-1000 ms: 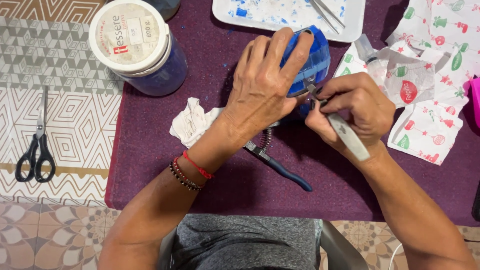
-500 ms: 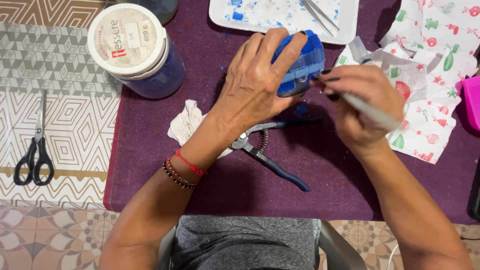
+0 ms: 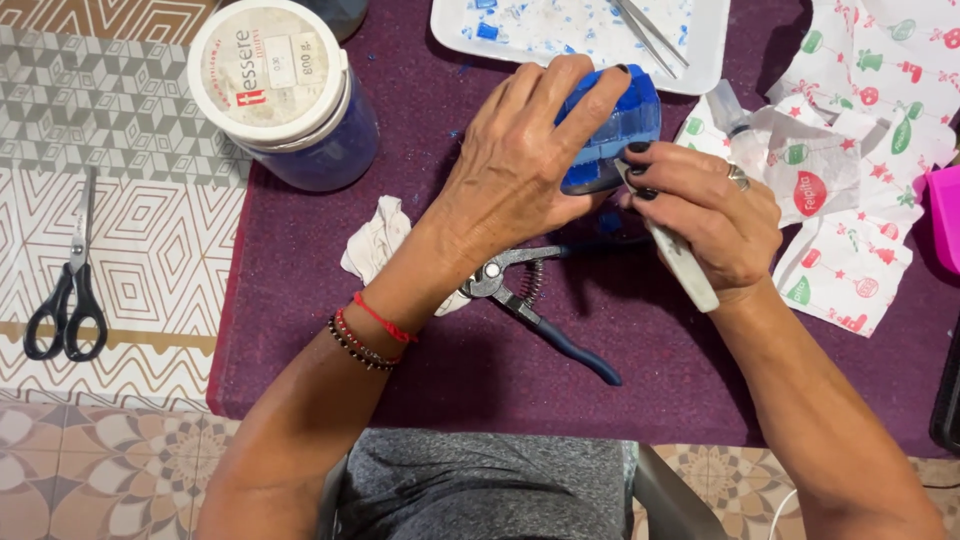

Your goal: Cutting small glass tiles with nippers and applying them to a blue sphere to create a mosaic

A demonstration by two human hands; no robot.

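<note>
While the left hand (image 3: 515, 175) wraps over a blue mosaic-covered object (image 3: 620, 125), fingers curled around its top and side in a firm hold, the right hand (image 3: 705, 215) pinches a slim white tool (image 3: 680, 262) between thumb and fingertips, its tip pressed against the object's lower right edge. That object sits above the purple mat (image 3: 420, 370), just below a white tray (image 3: 710, 45) speckled with blue chips, where metal tweezers (image 3: 650, 30) lie. Under the left wrist rest blue-handled spring pliers (image 3: 540, 310), their handle pointing down and right, and a crumpled white cloth (image 3: 378, 240) lies just beside them, partly hidden by the forearm. At the mat's upper left corner stands a round tub with a white lid (image 3: 268, 75). Black-handled scissors (image 3: 70, 285) lie well apart on the patterned surface to the left. Behind the right hand, sheets of white paper printed with red and green figures (image 3: 860, 180) spread across the mat. Red and dark beaded bracelets (image 3: 365, 335) circle the left wrist.
</note>
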